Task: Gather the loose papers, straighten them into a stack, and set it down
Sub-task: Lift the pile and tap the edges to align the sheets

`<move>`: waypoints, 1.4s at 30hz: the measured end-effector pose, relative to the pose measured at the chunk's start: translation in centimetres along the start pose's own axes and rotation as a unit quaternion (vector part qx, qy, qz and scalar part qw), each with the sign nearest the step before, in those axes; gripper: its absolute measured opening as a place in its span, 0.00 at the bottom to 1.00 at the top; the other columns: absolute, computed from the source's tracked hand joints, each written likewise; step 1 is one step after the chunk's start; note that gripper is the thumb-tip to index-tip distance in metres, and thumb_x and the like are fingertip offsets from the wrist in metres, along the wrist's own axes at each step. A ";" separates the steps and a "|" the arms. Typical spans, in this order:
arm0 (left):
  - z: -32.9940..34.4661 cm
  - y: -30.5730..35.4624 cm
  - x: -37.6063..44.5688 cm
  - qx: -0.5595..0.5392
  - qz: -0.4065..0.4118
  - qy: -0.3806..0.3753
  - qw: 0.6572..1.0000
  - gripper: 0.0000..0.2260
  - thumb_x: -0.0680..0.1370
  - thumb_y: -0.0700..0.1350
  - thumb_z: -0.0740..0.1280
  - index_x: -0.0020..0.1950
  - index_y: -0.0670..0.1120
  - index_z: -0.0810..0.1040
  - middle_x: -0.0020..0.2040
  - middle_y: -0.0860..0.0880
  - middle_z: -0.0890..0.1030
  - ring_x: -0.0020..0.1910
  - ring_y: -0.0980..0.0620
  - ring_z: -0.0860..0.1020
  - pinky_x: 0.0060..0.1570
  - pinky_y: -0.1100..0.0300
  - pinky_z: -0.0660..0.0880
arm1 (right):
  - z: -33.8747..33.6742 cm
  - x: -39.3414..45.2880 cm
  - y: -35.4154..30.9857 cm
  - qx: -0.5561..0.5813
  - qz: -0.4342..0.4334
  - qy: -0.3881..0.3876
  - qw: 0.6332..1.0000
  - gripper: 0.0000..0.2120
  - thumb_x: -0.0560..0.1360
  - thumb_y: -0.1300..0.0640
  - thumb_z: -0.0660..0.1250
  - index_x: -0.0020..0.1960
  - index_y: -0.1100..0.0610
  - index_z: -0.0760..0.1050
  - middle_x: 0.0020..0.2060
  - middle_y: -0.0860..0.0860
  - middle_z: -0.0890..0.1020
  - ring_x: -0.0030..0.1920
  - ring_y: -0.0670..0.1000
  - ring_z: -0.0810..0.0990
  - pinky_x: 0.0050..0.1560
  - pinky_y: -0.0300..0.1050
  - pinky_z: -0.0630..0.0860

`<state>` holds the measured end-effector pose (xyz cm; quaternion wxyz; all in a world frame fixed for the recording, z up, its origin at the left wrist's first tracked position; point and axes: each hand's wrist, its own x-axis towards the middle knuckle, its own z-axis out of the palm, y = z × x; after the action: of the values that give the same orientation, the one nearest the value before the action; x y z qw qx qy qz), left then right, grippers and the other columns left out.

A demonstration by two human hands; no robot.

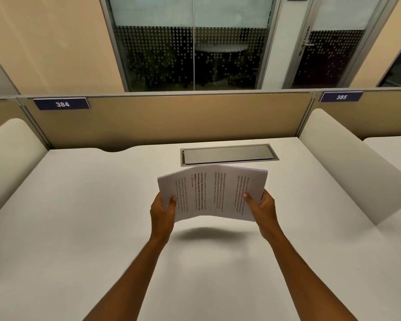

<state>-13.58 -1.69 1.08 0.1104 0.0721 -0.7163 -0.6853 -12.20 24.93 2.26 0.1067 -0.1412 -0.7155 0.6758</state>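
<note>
Head view: paper stack [212, 193] clamped between left hand [162, 210] and right hand [263, 209], above the desk [79, 216].

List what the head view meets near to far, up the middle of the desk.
Bare desk → papers, held by left hand and right hand → cable hatch → partition → window.

1. White desk [79, 205] with a grey cable hatch [229, 154].
2. Tan partition [171, 119] behind, numbered 384 [61, 104] and 385 [341, 97].
3. Dotted glass window [190, 54], glass door [329, 54], beige walls [51, 42].
</note>
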 end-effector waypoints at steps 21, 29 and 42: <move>-1.4 -4.0 -2.5 0.051 -0.029 -0.026 0.998 0.16 0.81 0.39 0.63 0.68 0.47 0.70 0.58 0.45 0.79 0.57 0.47 0.79 0.55 0.51 0.80 | 0.6 -2.2 4.5 0.028 0.050 -0.017 0.998 0.19 0.77 0.59 0.67 0.66 0.48 0.67 0.57 0.49 0.79 0.57 0.50 0.79 0.53 0.46 0.80; -1.6 -3.5 -1.7 0.099 -0.029 -0.069 0.992 0.15 0.81 0.36 0.61 0.67 0.44 0.70 0.59 0.43 0.78 0.59 0.44 0.78 0.57 0.48 0.79 | 0.4 -2.0 5.3 0.015 0.084 -0.029 0.996 0.16 0.78 0.59 0.66 0.64 0.51 0.66 0.58 0.53 0.77 0.59 0.56 0.78 0.56 0.53 0.79; -1.9 8.2 8.5 0.259 0.091 -0.209 0.939 0.12 0.80 0.42 0.63 0.64 0.44 0.72 0.58 0.44 0.80 0.55 0.43 0.80 0.53 0.44 0.79 | -2.2 3.2 -0.9 0.097 0.034 -0.055 0.993 0.17 0.71 0.63 0.74 0.57 0.55 0.76 0.53 0.55 0.84 0.52 0.55 0.84 0.51 0.53 0.82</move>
<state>-20.87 -5.31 9.81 -0.0026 -0.1121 -0.8795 -0.4625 -14.51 28.01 3.20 0.0576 -0.1171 -0.6465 0.7517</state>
